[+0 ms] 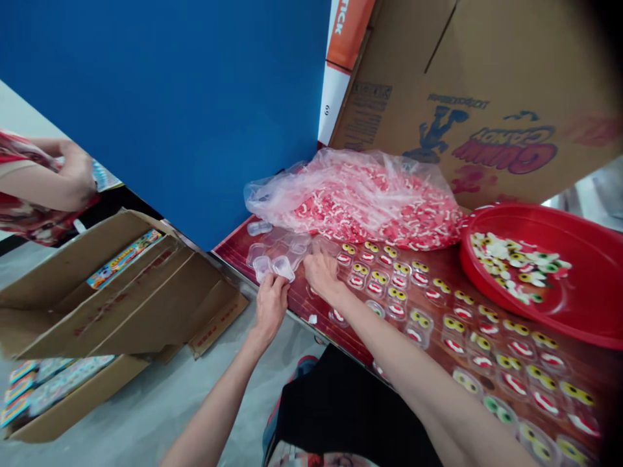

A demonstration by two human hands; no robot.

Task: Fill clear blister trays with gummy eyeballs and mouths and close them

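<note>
Clear plastic: we're pinching a strip of small empty cups [273, 266] with our left hand [269, 306], fingers pressed on its near edge, at the table's [341, 344] left corner.
Right hand: our right hand [321, 272] is resting fingers-down on the loose cups; grip we cannot tell.
Filled cups: rows of candy cups [438, 311] are lying across the table.
Behind: a bag of red-and-white candy [360, 198] and a red bowl [574, 305] are sitting there.

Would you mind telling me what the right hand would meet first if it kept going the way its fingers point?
Probably the clear plastic bag of red-and-white candies just beyond the right hand, though depth is uncertain.
</note>
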